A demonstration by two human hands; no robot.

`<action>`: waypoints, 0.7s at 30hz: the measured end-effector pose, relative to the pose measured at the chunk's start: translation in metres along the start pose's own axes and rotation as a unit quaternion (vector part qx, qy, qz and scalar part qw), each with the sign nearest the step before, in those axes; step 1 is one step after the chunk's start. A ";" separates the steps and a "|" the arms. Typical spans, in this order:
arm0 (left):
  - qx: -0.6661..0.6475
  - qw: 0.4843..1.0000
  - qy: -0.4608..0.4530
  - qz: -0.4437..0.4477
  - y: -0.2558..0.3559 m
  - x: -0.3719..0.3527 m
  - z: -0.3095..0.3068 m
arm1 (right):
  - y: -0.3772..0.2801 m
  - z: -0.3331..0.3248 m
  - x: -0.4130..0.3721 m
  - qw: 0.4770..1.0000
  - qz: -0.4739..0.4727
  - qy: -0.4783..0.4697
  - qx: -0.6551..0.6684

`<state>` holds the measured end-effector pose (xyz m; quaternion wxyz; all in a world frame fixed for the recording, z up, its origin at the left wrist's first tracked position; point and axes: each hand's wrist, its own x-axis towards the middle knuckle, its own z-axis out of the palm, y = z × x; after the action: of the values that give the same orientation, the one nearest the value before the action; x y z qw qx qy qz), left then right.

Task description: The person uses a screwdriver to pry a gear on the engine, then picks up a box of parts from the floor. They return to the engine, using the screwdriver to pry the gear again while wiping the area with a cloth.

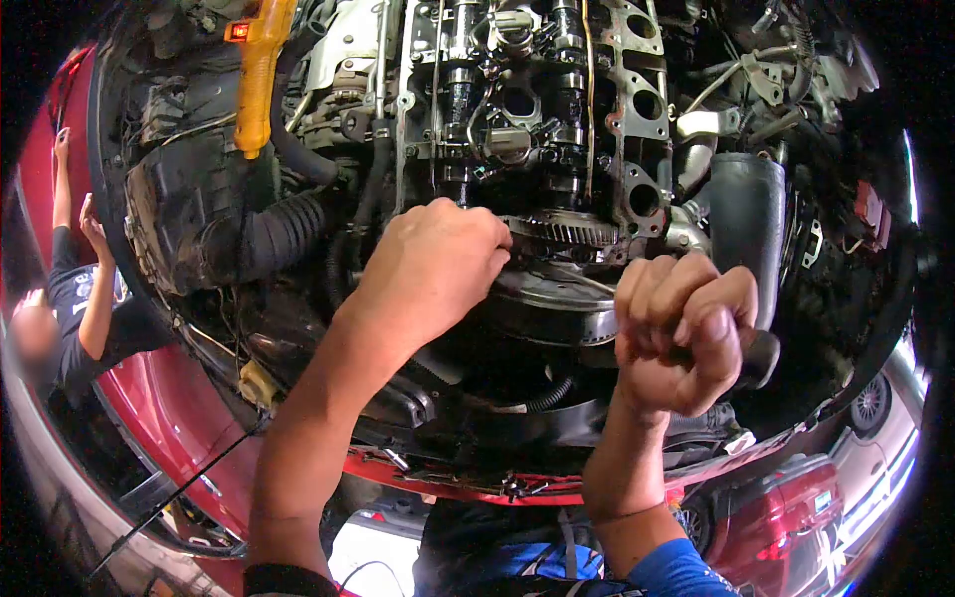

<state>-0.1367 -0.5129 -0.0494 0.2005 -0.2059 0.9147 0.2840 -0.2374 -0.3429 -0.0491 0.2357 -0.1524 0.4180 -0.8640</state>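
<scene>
My left hand (438, 254) reaches over the front end of an opened engine (512, 139), just left of a toothed gear (572, 231). Its fingers are curled down and pressed together; whatever they grip is hidden beneath the knuckles. Raised above the engine's front right side, my right hand (684, 333) is closed in a fist with the thumb folded in. I cannot make out anything inside it. A round pulley-like part (557, 306) lies between the hands. Two dark, oily camshafts (567, 90) run up the exposed engine top.
An orange work lamp (257, 95) hangs at the upper left, above a ribbed black hose (269, 239). A wide dark pipe (746, 214) stands behind my right hand. Another person (85, 308) is at the left edge, arms raised, beside a red car panel (179, 428).
</scene>
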 end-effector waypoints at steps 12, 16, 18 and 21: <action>0.132 0.990 0.007 0.050 0.006 0.007 0.014 | 0.013 -0.001 0.003 0.999 -0.014 -0.022 -0.021; 0.152 0.986 -0.003 0.069 0.008 0.008 0.011 | 0.016 -0.008 0.008 0.999 0.010 0.028 0.042; 0.163 0.984 -0.012 0.070 0.011 0.008 0.010 | 0.018 -0.011 0.010 0.998 0.005 0.036 0.058; 0.169 0.983 -0.022 0.073 0.014 0.009 0.006 | 0.020 -0.011 0.009 0.997 0.008 0.039 0.061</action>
<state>-0.1501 -0.5008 -0.0523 0.2311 -0.0957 0.9575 0.1436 -0.2447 -0.3517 -0.0710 0.2354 -0.1008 0.3749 -0.8910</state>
